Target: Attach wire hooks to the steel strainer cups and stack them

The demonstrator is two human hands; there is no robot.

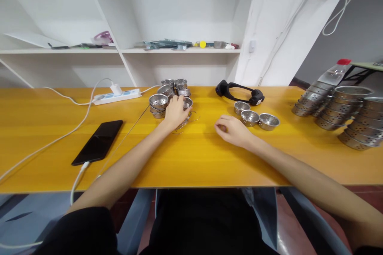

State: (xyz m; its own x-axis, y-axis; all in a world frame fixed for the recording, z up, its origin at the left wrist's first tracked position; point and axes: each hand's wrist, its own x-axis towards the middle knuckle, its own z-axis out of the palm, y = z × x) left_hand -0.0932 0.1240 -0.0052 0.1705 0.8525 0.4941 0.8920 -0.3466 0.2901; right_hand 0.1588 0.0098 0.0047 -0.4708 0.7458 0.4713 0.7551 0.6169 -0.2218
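Note:
My left hand (175, 112) reaches forward onto a cluster of small perforated metal cups (163, 99) and thin wire rings (194, 118) on the yellow table (194, 155); its fingers curl over one cup. My right hand (233, 129) rests on the table with fingers curled in, just left of three single metal cups (256, 117) in a row. What lies inside its fingers is hidden.
A black phone (98, 142) on a white cable lies at the left, a white power strip (117, 96) behind it. A black strap device (240, 92) sits at the back. Stacks of larger metal strainers (341, 111) and a bottle (333, 72) stand at the right.

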